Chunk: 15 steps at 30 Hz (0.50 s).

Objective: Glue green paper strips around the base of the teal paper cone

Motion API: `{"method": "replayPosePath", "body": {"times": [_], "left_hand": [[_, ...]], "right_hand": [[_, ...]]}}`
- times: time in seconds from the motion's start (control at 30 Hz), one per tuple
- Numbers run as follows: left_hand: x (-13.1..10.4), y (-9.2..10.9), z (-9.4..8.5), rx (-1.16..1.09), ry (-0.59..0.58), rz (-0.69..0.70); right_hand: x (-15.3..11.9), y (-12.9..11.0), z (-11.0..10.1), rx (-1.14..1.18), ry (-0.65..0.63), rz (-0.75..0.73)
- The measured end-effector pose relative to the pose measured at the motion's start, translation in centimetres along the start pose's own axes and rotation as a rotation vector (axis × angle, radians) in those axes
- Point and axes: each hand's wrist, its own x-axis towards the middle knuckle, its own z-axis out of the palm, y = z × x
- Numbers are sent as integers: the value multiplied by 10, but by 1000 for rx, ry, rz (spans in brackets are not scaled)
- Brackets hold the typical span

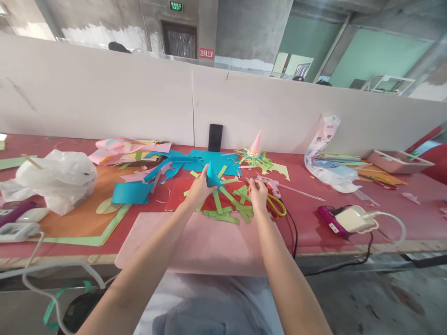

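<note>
My left hand is closed around a blue paper cone, its tip pointing up. Green paper strips lie beneath and beside the cone, some spread outward on a red sheet. My right hand is pinched above the strips' right end; what sits between its fingertips is too small to make out. Just right of it lies a pink-and-white glue gun with a clear stick at its back. A yellow handle loop shows beside that hand. Farther back stands a pink paper cone with green strips round its base.
A black phone leans on the partition. Blue paper scraps and a white plastic bag lie left. On the right are a purple power strip with a white plug, cords, and a pink tray. A pink board lies in front.
</note>
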Motion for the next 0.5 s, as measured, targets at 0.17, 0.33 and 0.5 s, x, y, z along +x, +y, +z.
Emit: {"method": "replayPosePath", "body": {"times": [0.17,0.33,0.5], "left_hand": [[16,2,-7,8,-41,-16],[8,-1,-6,101,23,52],[-8,34,-6,-20,267,227]], "right_hand": [[-1,0,-1,64,40,12],[-2,-5,2,122,7,35],[-5,-19,7,184,-114,80]]}}
